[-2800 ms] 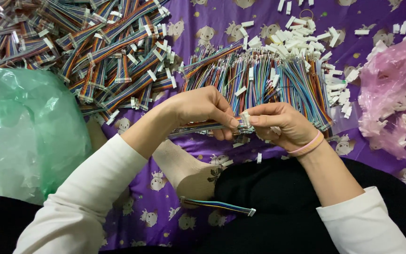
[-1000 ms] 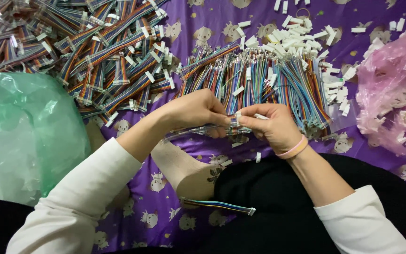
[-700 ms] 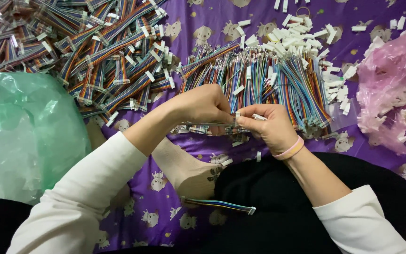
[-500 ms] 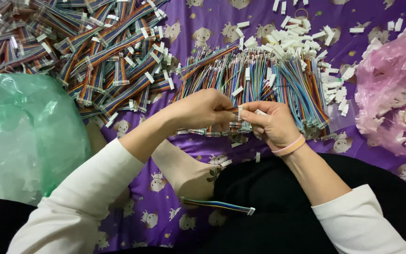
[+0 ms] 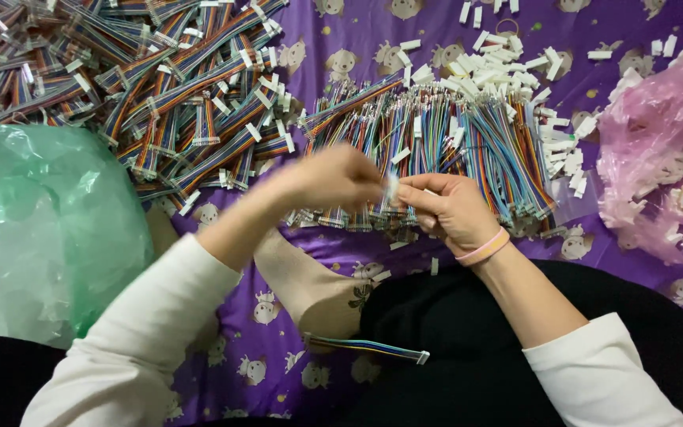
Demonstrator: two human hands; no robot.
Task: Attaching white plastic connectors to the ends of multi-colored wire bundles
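My left hand [image 5: 327, 178] and my right hand [image 5: 450, 209] meet over the purple patterned cloth [image 5: 373, 47], fingertips together on a small white connector [image 5: 393, 188]. The left hand is motion-blurred, so I cannot tell whether a wire is in its grip. Just behind the hands lies a heap of loose rainbow ribbon cables [image 5: 444, 146]. A pile of cables with white connectors fitted [image 5: 160, 87] sits at the far left. Loose white connectors [image 5: 515, 71] are scattered beyond the heap.
A green plastic bag [image 5: 37, 229] bulges at the left. A pink plastic bag [image 5: 662, 158] holding white connectors lies at the right. One finished ribbon cable [image 5: 369, 348] rests on my lap, next to a foot in a beige sock [image 5: 310, 285].
Both hands have stayed together on the connector, shifting slightly up and back. The left hand is now blurred from a quick motion.
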